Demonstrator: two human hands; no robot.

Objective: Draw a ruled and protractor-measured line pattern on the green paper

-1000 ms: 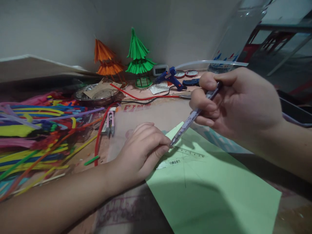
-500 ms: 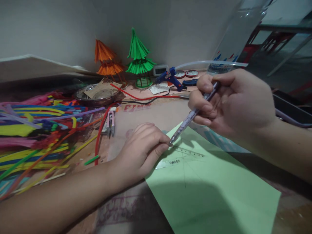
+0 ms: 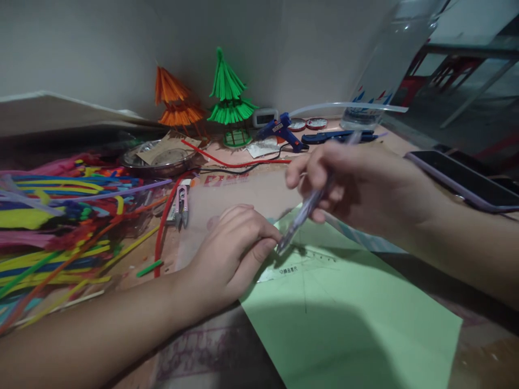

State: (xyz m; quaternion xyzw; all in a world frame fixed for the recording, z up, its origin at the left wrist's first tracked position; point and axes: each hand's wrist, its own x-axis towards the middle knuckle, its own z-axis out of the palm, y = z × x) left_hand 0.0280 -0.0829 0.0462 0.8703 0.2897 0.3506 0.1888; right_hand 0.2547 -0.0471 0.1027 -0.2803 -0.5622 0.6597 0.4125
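Note:
My left hand is closed, thumb and forefinger pinched at the left end of a clear plastic ruler, which lies on a sheet of green paper. Thin pencil-like lines run across the paper below the ruler. In my right hand, slightly blurred, is a slim patterned pen, slanting down to the left. Its tip is close by the left fingertips; whether it touches the ruler or paper I cannot tell.
At left lie many coloured pipe cleaners and small pink-handled thread snips. Behind stand orange and green pipe-cleaner towers, a metal bowl, a blue glue gun and a bottle. A phone lies right.
My right hand has shifted left and lower, its fingers changing their hold on the pen. The pen tip has dropped slightly. My left hand keeps its place on the ruler.

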